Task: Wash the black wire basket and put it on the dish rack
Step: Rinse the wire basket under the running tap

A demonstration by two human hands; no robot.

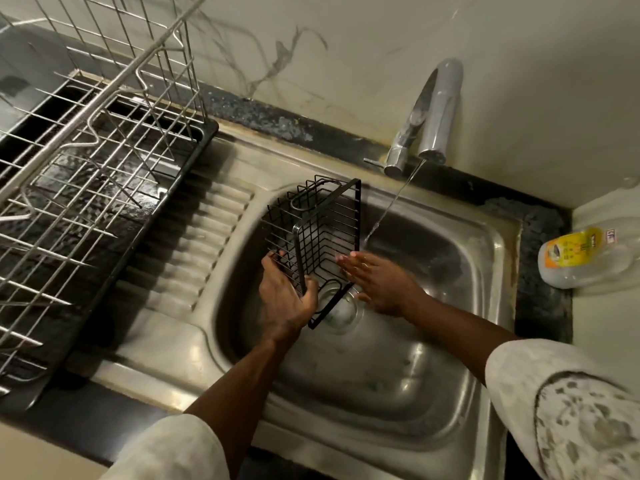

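A dark stone desk (542, 271) carries a steel sink (433, 341) below a pale, veined wall (381, 46). Nearest the camera, two pale sleeves (571, 410) end at bare forearms that reach into the basin.

The left hand (287, 296) is closed round one wire edge of the black wire basket (311, 230), thumb curled over the frame, holding it tilted above the drain (343, 310). The right hand (377, 282) is flat with its fingers straight, and its fingertips (346, 261) lie against the basket's lower right side. The basket hangs inside the basin, lifted off the bottom, with its open face turned towards the camera.

A thin stream of water (391, 206) runs slantwise from the tap (429, 116) and passes just beside the basket's right edge, ending above the right hand's fingers.

Left of the basin lies the ribbed drainboard (194, 244). Beyond it the steel dish rack (86, 150) stands on a black tray (166, 233), well apart from the basket.

On the far right, a clear bottle (585, 254) with a yellow label lies on its side at the corner of the desk.
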